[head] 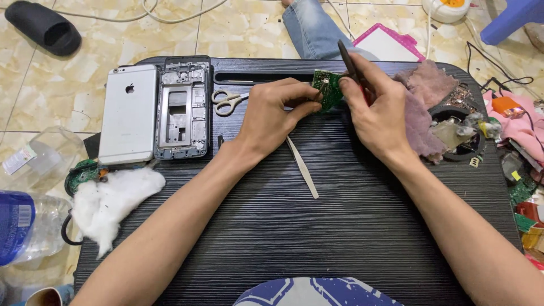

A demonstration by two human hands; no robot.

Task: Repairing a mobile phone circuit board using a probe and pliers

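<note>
**Small board held in the air over the lap desk**

While the small green circuit board (327, 89) sits pinched at its left edge between thumb and fingers of the left hand (272, 113), it is lifted off the surface, over the far middle of the black wood-grain lap desk (317, 226) and just short of its long slot. The right hand (377, 110) presses in from the other side, fingers closed around a thin dark pointed tool (348, 59) whose upper end sticks up past the knuckles. Its working end seems to meet the board, though the fingers hide the contact. So the board lies between the two hands, touched by both.

What could go wrong, as I judge it: the hold is on one edge only, so a hard push from the tool might twist the board out of that pinch — or the tip could skid across it toward the left thumb.

Just below the left wrist lie pale slim tweezers (303, 168), flat on the desk. Small scissors with white handles (228, 102) rest to the left, beside a stripped grey phone frame (183, 110) and a silver phone lying face down (129, 113). A tuft of white cotton wool (110, 198) hangs over the near left edge, and a mauve rag (425, 102) sits bunched up behind the right hand.
</note>
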